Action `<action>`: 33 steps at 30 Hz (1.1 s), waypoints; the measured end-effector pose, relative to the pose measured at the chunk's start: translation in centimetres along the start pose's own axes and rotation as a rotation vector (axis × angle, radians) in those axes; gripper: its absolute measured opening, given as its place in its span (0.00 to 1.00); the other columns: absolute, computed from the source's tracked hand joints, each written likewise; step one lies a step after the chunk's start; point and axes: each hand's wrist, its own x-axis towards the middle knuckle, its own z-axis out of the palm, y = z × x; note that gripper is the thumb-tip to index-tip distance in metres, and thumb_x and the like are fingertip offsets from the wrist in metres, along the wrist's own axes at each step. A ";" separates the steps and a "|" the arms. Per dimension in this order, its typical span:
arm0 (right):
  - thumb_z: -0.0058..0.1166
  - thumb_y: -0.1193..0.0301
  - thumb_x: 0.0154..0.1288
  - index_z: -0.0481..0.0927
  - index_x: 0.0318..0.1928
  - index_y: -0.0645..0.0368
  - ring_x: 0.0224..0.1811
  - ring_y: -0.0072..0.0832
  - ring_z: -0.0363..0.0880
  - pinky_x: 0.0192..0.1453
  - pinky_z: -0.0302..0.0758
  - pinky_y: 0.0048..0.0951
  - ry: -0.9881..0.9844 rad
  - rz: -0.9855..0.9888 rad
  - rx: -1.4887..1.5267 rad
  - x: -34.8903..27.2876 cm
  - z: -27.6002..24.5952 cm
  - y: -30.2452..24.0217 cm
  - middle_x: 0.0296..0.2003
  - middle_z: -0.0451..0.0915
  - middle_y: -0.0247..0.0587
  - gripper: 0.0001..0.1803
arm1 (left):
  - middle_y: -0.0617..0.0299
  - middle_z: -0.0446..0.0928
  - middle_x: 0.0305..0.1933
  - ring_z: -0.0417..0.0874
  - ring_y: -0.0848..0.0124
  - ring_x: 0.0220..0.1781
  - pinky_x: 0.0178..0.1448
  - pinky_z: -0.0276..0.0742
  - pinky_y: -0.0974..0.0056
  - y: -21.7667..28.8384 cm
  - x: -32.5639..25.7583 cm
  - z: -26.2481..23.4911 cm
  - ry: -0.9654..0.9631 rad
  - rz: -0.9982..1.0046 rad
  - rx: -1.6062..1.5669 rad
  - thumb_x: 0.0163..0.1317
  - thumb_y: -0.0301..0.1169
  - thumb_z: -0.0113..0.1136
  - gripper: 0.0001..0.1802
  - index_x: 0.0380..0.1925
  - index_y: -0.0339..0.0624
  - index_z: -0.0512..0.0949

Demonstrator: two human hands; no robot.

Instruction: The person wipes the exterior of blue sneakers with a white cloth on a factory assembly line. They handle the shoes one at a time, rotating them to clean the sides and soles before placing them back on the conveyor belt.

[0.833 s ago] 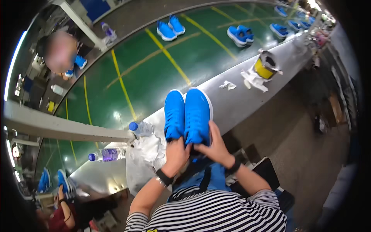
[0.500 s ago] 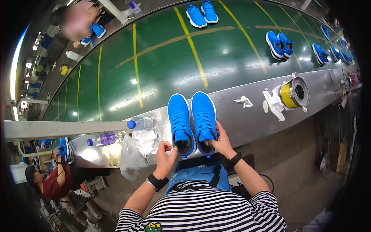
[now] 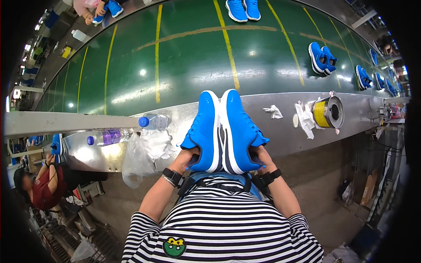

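Observation:
Two blue sneakers with white soles are in front of my body, toes pointing away, rolled onto their sides so the soles face each other. My left hand (image 3: 183, 160) reaches into the opening of the left sneaker (image 3: 204, 130) and holds it from within. Into the opening of the right sneaker (image 3: 238, 130) goes my right hand (image 3: 264, 158), gripping it the same way. The fingers of both hands are mostly hidden inside the shoes. Along their edges the soles touch or nearly touch; I cannot tell which.
A metal ledge (image 3: 280, 133) borders a green conveyor belt (image 3: 188, 57) carrying more blue sneakers (image 3: 322, 59). On the ledge, two bottles (image 3: 153, 122) and a plastic bag (image 3: 136, 160) lie left; crumpled tissue (image 3: 274, 111) and a yellow-labelled can (image 3: 328, 112) are right. Two people work at left.
My hands have slipped into the sneakers' openings. The pair has turned from upright to on their sides, soles inward. My view has shifted slightly.

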 end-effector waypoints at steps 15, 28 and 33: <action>0.38 0.67 0.66 0.61 0.58 0.62 0.52 0.34 0.70 0.57 0.67 0.34 -0.031 -0.078 -0.107 1.0 -3.7 -1.4 0.53 0.68 0.45 0.21 | 0.58 0.75 0.39 0.77 0.67 0.39 0.44 0.75 0.66 0.1 2.2 1.8 -0.101 0.018 0.014 0.43 0.16 0.50 0.22 0.44 0.37 0.71; 0.42 0.60 0.64 0.56 0.61 0.61 0.58 0.31 0.63 0.63 0.59 0.31 -0.239 0.097 -0.204 4.1 -8.5 -7.5 0.58 0.62 0.42 0.29 | 0.58 0.71 0.50 0.73 0.69 0.48 0.53 0.71 0.64 -1.5 3.2 3.1 -0.112 0.090 -0.153 0.56 0.28 0.54 0.22 0.52 0.41 0.66; 0.47 0.63 0.61 0.57 0.61 0.61 0.57 0.28 0.64 0.61 0.60 0.29 -0.270 -0.126 -0.666 3.7 -9.2 -10.3 0.58 0.63 0.42 0.30 | 0.59 0.70 0.51 0.72 0.71 0.50 0.55 0.68 0.66 0.4 2.6 2.6 -0.149 0.278 0.144 0.56 0.29 0.55 0.28 0.58 0.42 0.61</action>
